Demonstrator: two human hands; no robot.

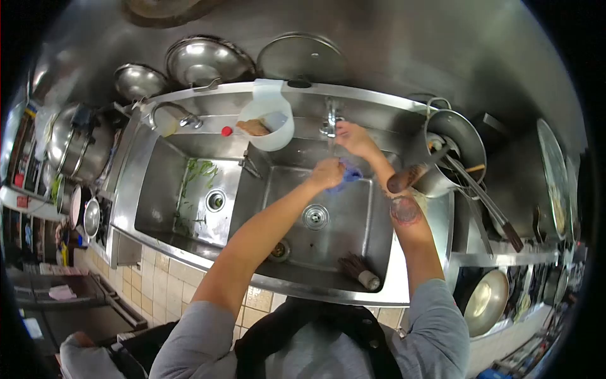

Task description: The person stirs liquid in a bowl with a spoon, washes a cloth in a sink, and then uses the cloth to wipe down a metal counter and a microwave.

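Note:
My left hand [327,173] is closed on a blue cloth [348,174] over the right sink basin [293,208], close below the tap. My right hand [355,139] is at the tap [330,117], its fingers bent around the handle area. Water seems to run from the spout beside the cloth. Part of the cloth is hidden behind my left fingers. A drain [315,216] lies in the basin below my hands, and a bundled bristle brush [360,271] rests in its front right corner.
Green leaf scraps [201,170] lie in the left basin. A white plastic container [278,136] holding a brown sponge-like piece stands on the divider. At the right, a tall pot [464,132] holds utensils whose handles stick out. Pan lids [208,60] lean along the back wall.

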